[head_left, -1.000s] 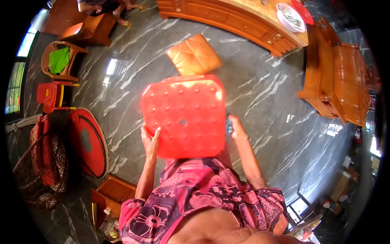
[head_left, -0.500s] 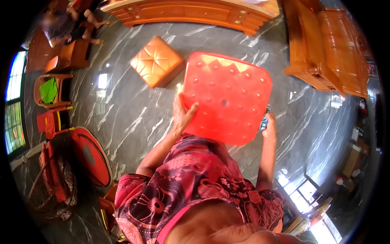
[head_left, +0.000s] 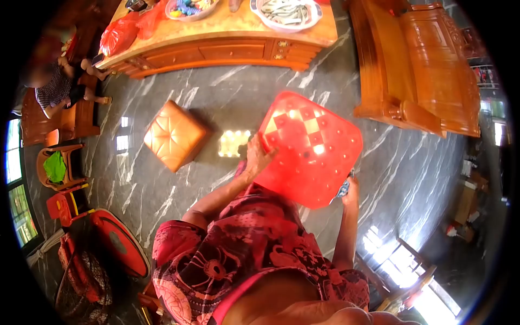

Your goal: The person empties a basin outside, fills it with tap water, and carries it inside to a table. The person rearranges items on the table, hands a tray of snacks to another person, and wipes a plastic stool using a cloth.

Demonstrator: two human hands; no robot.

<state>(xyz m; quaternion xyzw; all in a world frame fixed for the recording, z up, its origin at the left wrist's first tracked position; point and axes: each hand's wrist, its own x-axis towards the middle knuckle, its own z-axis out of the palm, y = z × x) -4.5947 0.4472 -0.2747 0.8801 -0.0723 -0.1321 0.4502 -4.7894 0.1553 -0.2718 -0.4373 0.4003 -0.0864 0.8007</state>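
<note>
A red square plastic stool (head_left: pixel 309 149) is held up in front of my body, its bumpy seat facing me and its legs out of sight. My left hand (head_left: pixel 259 158) grips its left edge, thumb over the top face and the other fingers mostly hidden. At the lower right edge, my right hand (head_left: pixel 351 190) is closed on a crumpled blue-grey cloth (head_left: pixel 343 188), which lies against the stool's rim.
An orange cushioned footstool (head_left: pixel 174 136) stands on the marbled floor to the left. Ahead is a wooden table (head_left: pixel 227 46) bearing bowls and a red bag. A wooden bench (head_left: pixel 428 70) is at right; a person (head_left: pixel 54 86) sits far left.
My view has tilted up, showing the tabletop and its bowls. The stool has turned clockwise in my hands. Both hands keep their holds, the right with the cloth at the rim.
</note>
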